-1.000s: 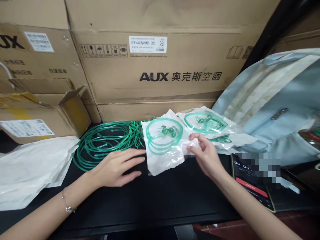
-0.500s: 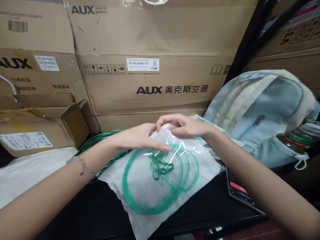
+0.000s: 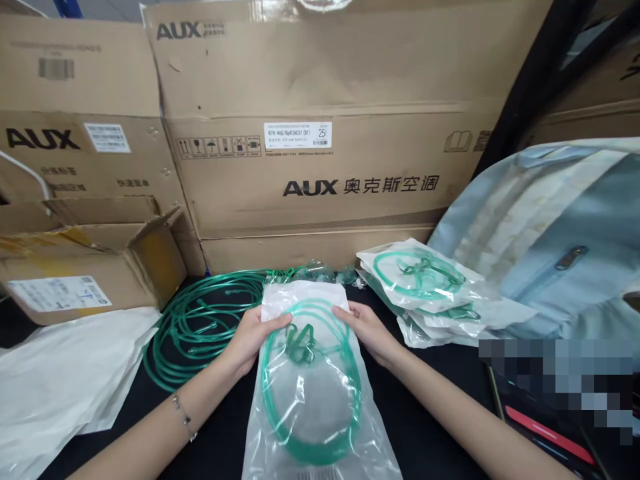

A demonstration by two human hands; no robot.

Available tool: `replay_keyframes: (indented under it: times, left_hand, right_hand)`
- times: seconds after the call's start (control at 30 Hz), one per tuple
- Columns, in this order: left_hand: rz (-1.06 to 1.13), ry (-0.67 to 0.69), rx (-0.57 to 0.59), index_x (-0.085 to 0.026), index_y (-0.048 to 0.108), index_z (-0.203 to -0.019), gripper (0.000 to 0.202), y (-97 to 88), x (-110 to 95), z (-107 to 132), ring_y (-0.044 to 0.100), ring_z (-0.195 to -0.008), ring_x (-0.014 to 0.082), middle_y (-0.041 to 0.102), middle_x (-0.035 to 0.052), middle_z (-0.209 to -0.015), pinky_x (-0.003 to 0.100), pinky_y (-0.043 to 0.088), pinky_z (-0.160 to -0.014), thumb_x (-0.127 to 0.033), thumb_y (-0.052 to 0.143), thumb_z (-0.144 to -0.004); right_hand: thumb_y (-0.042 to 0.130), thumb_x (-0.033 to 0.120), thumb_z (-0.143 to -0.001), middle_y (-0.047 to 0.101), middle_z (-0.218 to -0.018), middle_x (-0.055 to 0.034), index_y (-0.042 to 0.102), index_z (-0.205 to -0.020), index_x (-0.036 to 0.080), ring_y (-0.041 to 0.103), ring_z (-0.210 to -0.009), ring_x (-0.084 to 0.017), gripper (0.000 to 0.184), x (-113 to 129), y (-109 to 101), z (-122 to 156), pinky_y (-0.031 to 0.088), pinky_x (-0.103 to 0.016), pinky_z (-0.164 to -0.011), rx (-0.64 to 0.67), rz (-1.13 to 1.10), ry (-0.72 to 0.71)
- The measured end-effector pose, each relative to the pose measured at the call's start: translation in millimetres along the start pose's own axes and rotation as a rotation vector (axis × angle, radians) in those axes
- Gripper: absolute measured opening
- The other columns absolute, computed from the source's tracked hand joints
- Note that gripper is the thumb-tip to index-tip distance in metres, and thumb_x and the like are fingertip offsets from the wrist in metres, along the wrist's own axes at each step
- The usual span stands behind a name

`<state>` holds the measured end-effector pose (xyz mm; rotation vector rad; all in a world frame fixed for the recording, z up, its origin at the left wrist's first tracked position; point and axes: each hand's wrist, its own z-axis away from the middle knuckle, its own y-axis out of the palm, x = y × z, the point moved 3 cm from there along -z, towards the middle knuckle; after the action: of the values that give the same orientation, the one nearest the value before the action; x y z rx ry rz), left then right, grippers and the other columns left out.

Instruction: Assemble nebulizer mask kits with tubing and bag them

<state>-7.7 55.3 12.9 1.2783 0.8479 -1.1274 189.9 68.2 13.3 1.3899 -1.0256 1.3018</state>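
A clear-fronted plastic bag [image 3: 320, 290] with a white back is held up in front of me. Inside it lies coiled green tubing [image 3: 273, 413] with a darker green strap [image 3: 300, 343] near the top. My left hand [image 3: 250, 337] grips the bag's left edge, thumb on the front. On the opposite edge, my right hand [image 3: 367, 327] pinches the bag with its thumb on the front; its other fingers are partly hidden behind. The bag's lower end runs out of view at the bottom.
Loose green tubes [image 3: 200, 320] lie coiled at left, near a stack of white bags [image 3: 70, 373]. Filled bags [image 3: 425, 273] are piled at right beside a light-blue backpack [image 3: 555, 233]. A small open carton [image 3: 120, 267] and large AUX boxes [image 3: 310, 80] stand behind. A phone [image 3: 550, 433] lies lower right.
Both hands have moved apart to the bag's two side edges, and the bag is now upright and straight before me. The view has shifted, showing the filled bags at right more fully.
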Motion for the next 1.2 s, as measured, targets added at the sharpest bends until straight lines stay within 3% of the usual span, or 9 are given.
replay_keyframes:
  times: [0.17,0.33,0.67,1.2]
  left_hand:
    - [0.054,-0.034,-0.011,-0.009,0.067,-0.084,0.031,-1.7,6.1,0.8,0.065,-0.064,0.0165,0.072,0.0083,-0.079,0.027,0.052,-0.063,-0.025,0.076,-0.060]
    - [0.183,-0.075,-0.037,-0.011,0.067,-0.088,0.032,3.1,4.7,2.7,0.066,-0.062,0.0170,0.071,0.0067,-0.077,0.028,0.053,-0.063,-0.019,0.077,-0.058]
    - [0.209,-0.049,-0.016,-0.012,0.065,-0.090,0.034,6.3,8.9,5.1,0.065,-0.062,0.0167,0.071,0.0060,-0.078,0.028,0.053,-0.062,-0.015,0.076,-0.058]
    - [0.221,-0.004,-0.123,-0.011,0.064,-0.089,0.034,7.1,9.0,6.4,0.065,-0.063,0.0164,0.071,0.0058,-0.079,0.028,0.053,-0.061,-0.013,0.075,-0.057]
  right_hand:
    - [0.073,0.034,-0.063,0.068,-0.068,-0.0025,0.065,-0.079,0.013,0.061,-0.062,-0.013,0.028,-3.6,0.8,0.4,0.046,-0.022,-0.057,-0.028,-0.177,0.034]
    - [0.074,0.027,-0.062,0.056,-0.048,0.0041,0.055,-0.056,0.014,0.047,-0.040,-0.006,0.024,-5.4,-0.8,-0.5,0.036,-0.017,-0.040,-0.094,-0.234,0.152]
    - [0.065,0.013,-0.065,0.063,-0.055,-0.0006,0.064,-0.063,0.012,0.055,-0.047,-0.009,0.002,-6.2,0.3,0.3,0.044,-0.018,-0.046,-0.108,-0.276,0.178]
    - [0.066,0.016,-0.065,0.063,-0.054,-0.0017,0.062,-0.062,0.011,0.056,-0.048,-0.009,0.007,-8.2,-0.1,-2.9,0.045,-0.018,-0.049,-0.062,-0.290,0.168]
